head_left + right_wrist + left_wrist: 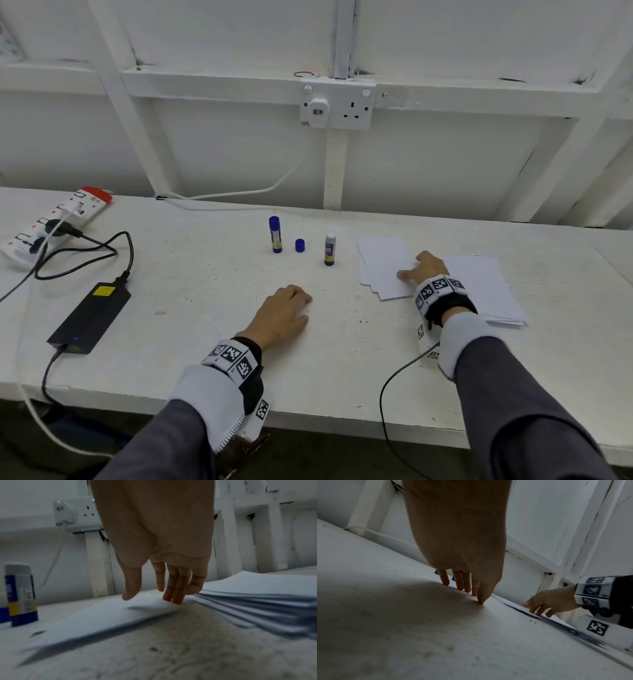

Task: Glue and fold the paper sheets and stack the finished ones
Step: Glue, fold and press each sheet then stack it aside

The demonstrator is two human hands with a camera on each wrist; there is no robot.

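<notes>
A fanned pile of folded white papers lies right of centre on the white table. My right hand rests on its right part with straight fingers; in the right wrist view the fingertips touch the top folded paper beside a thicker stack of flat sheets. That stack lies further right. My left hand rests flat on bare table and holds nothing. Behind stand a capped blue glue stick, a loose blue cap and an uncapped glue stick.
A power strip and a black power adapter with cables occupy the table's left side. A wall socket sits on the white wall behind. A thin black cable runs over the front edge near my right arm.
</notes>
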